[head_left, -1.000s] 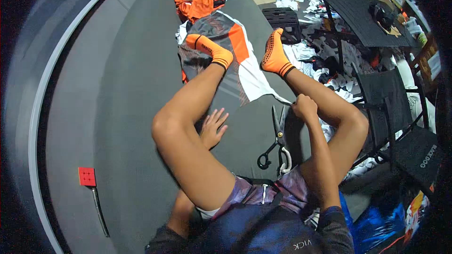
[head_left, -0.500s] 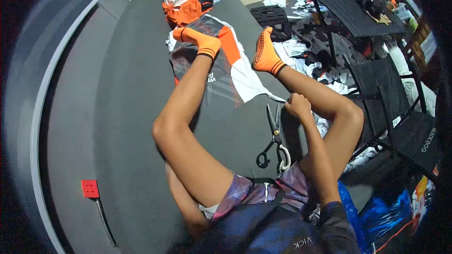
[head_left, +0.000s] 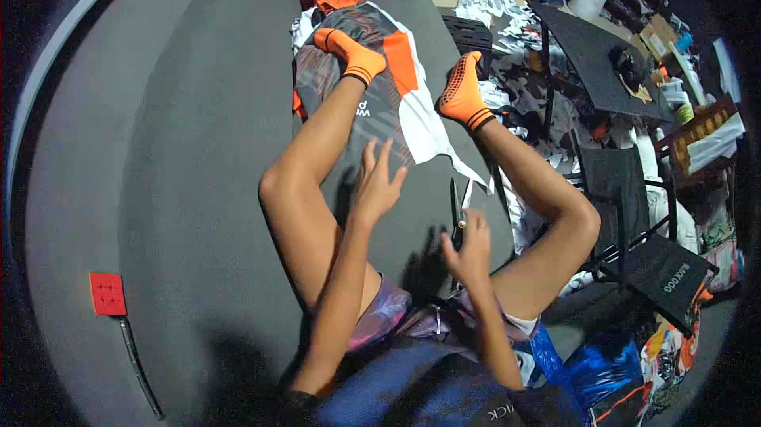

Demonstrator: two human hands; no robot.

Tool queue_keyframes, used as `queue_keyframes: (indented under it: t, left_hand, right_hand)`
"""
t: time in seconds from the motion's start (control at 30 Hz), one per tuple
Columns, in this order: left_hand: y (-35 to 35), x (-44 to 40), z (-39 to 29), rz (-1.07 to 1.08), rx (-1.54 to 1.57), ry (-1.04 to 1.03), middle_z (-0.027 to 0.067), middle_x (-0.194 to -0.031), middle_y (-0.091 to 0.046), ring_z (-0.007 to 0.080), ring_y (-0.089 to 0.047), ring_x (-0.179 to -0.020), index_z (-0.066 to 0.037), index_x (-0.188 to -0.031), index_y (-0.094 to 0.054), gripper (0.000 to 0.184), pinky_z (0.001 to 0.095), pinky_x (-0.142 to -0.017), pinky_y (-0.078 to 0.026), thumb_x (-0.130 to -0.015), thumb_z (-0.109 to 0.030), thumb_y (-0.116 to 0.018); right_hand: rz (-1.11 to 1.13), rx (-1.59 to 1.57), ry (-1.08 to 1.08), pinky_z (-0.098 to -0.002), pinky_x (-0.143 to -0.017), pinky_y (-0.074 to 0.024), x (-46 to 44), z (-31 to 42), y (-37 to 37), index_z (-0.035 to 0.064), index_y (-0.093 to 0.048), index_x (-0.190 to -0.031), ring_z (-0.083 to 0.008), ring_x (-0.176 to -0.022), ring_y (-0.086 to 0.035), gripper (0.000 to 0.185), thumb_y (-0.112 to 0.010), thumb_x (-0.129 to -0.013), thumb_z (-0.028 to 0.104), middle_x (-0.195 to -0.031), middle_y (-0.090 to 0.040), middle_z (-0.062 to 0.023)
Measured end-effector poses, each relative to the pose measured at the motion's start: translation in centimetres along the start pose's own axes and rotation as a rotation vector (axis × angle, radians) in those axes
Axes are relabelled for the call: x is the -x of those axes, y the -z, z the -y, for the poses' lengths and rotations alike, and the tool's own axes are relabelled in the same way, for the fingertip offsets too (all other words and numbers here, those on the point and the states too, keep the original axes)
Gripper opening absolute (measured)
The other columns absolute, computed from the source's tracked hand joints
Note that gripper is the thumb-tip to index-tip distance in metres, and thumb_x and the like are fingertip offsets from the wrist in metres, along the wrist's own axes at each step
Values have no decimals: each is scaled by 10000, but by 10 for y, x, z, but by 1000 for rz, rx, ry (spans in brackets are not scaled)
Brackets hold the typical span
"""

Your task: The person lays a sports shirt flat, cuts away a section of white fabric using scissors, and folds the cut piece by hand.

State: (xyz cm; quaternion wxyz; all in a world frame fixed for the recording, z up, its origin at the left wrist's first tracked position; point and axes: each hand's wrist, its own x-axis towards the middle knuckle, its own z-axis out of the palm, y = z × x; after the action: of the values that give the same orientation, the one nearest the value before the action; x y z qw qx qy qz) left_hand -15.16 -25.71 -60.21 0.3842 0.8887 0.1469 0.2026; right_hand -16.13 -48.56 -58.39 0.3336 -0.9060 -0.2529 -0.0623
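The cloth (head_left: 424,127) was spread on the couch (head_left: 218,158). At its near edge, the left hand (head_left: 379,187) was held unclenched; by its corner, scissors (head_left: 455,202) were partly hidden by the loosely spread right hand (head_left: 473,253), contact unclear.

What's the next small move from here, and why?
Probably closing the right hand around the scissors: it appears open and partly covers them in view, while the left hand is open near the printed fabric.
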Motion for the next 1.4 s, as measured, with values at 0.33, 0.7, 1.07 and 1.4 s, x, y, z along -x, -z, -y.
queue_keyframes:
  t: [0.33,0.7,1.07,1.4]
  left_hand:
    - [-59,2,62,-68,-351,263,216,-1484,-75,364,-102,-1369,-104,-1439,-158,871,495,-1088,-125,-781,-415,-636]
    - [-47,4,56,118,-404,416,169,-1505,26,297,14,-1394,-69,-1445,-57,928,468,-1105,-30,-799,-477,-584]
    - [-51,-12,51,-28,-383,350,187,-1495,-54,327,-86,-1378,-10,-1401,-210,790,488,-1098,-82,-823,-405,-577]
    - [-85,-44,81,-177,-479,102,187,-1472,-183,317,-163,-1366,-12,-1378,-288,687,457,-1098,-133,-860,-396,-525]
  right_hand:
    - [278,35,-10,-428,-880,-383,69,-1,-15,15,-464,-1153,-378,-1015,-461,478,-656,-731,131,-1078,-482,-210]
    - [259,25,-221,-440,-833,-407,72,-10,5,-8,-479,-1100,-380,-966,-484,423,-651,-741,135,-1028,-499,-208]
    - [237,83,-281,-409,-738,-444,58,-15,-8,-18,-457,-1088,-379,-873,-531,513,-729,-691,157,-961,-520,-207]
    - [442,-78,-384,-422,-748,-449,51,-37,-5,-48,-450,-1090,-384,-883,-524,588,-755,-672,230,-995,-505,-218]
